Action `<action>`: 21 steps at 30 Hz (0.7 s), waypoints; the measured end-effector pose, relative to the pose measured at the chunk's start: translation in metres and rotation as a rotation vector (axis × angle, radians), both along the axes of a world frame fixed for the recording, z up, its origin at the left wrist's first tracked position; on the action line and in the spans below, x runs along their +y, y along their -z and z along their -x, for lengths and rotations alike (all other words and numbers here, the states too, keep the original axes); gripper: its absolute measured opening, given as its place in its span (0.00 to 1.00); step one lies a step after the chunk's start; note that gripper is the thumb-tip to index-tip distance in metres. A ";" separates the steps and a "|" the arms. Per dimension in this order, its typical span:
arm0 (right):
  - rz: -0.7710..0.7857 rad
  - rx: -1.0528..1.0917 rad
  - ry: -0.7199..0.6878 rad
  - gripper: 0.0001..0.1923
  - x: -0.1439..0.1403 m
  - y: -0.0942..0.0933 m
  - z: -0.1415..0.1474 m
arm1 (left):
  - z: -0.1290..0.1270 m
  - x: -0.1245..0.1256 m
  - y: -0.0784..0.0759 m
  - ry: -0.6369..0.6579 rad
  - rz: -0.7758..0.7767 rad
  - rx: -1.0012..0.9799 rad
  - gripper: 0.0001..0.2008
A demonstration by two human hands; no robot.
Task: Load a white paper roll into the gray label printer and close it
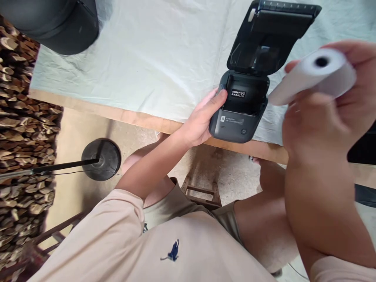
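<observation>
Right hand (323, 113) grips paper roll (315, 76), axis pointing roughly 2 o'clock, bore toward camera. Printer (243, 105) open at its 9 o'clock; left hand (202, 119) clasps printer's left side, at table (147, 62) edge.

Worn on the head, facing forward and steeply down, close over the table edge (164, 125) and lap.
</observation>
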State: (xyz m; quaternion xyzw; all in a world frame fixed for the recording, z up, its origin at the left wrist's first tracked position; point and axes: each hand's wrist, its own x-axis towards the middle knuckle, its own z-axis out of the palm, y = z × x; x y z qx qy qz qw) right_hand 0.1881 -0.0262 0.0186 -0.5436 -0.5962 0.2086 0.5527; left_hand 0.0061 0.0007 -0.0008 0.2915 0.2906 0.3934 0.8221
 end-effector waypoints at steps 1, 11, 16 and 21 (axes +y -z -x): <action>-0.058 -0.190 0.003 0.20 -0.006 -0.005 0.008 | -0.001 -0.001 -0.001 -0.009 -0.007 -0.007 0.13; -0.038 -0.653 0.024 0.09 -0.010 -0.007 0.017 | 0.000 -0.004 -0.002 0.005 -0.069 0.038 0.09; -0.256 -0.689 -0.025 0.03 -0.013 -0.006 0.019 | 0.002 0.001 0.010 0.021 -0.180 -0.015 0.14; -0.243 -0.633 -0.175 0.05 -0.013 -0.007 0.021 | 0.005 0.004 0.013 0.043 -0.209 0.030 0.17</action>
